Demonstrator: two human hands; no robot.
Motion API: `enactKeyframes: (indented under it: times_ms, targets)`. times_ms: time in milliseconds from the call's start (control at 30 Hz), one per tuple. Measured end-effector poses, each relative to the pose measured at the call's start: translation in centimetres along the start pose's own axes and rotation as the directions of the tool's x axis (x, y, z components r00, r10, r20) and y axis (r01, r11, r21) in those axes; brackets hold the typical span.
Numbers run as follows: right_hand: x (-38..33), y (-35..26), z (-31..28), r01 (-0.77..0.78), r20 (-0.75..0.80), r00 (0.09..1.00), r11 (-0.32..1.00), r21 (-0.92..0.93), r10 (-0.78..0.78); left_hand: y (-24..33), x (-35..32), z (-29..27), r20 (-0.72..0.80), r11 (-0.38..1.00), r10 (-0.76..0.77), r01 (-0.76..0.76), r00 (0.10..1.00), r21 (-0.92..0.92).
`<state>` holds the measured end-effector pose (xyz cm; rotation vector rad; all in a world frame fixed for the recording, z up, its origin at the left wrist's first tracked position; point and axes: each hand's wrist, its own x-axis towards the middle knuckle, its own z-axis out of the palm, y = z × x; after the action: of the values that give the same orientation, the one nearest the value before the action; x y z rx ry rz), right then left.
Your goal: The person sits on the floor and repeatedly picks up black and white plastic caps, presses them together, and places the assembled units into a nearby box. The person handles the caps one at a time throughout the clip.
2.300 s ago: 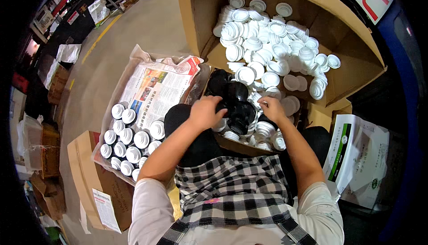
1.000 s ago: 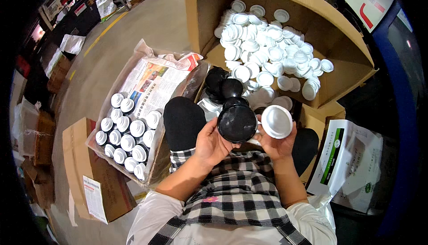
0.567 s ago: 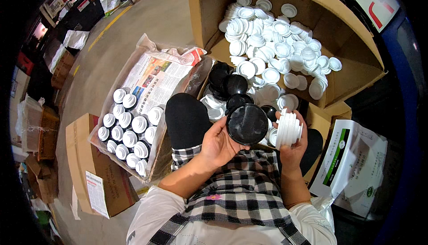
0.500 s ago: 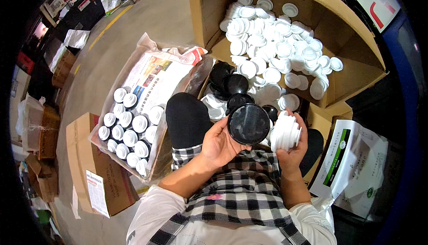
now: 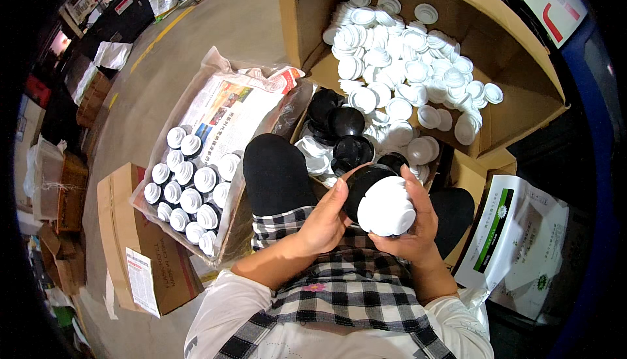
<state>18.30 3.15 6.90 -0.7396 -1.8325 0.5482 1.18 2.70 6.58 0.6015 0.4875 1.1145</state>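
Above my lap, my left hand is closed on the side of a round black plastic part. My right hand grips a stack of white plastic discs, whose broad face is turned up. The discs lie against the black part, covering much of it; whether the two are joined I cannot tell. Just beyond my hands are more black round parts among loose white discs. A large carton behind them holds a heap of white ridged discs.
At my left, a plastic-lined box holds newspaper and several black pieces with white ridged tops. Left of it stands a brown carton. A white printed carton is at my right. My knees flank the work area.
The black part has tilted from facing up and shifted right. My right hand has turned the white stack and brought it leftward against the black part.
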Motion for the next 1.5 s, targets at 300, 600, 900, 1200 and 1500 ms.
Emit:
enactKeyframes:
  times_ms: [300,600,900,1200,1500]
  targets:
    - [-0.1,0.2,0.9,0.013,0.009,1.000,0.999,-0.042,-0.013,-0.1,-0.7,0.3,0.069,0.994,0.068,-0.074,0.995,0.079]
    - [-0.2,-0.4,1.5,-0.038,-0.014,0.999,0.997,-0.073,0.037,-0.2,-0.9,0.1,0.087,0.982,0.133,-0.143,0.987,0.126]
    - [-0.3,0.2,2.0,-0.053,0.005,0.998,0.988,-0.143,0.055,-0.5,-1.0,-0.2,0.077,0.921,0.241,-0.253,0.967,0.296]
    - [0.7,2.7,2.9,-0.397,-0.058,0.893,0.841,0.367,0.447,-2.6,0.5,-1.8,0.049,0.829,0.279,-0.266,0.959,0.491]
    - [0.5,8.0,6.1,-0.575,-0.221,0.739,0.767,0.286,0.637,-5.3,2.4,-2.9,-0.126,0.635,0.548,-0.313,0.827,0.707]
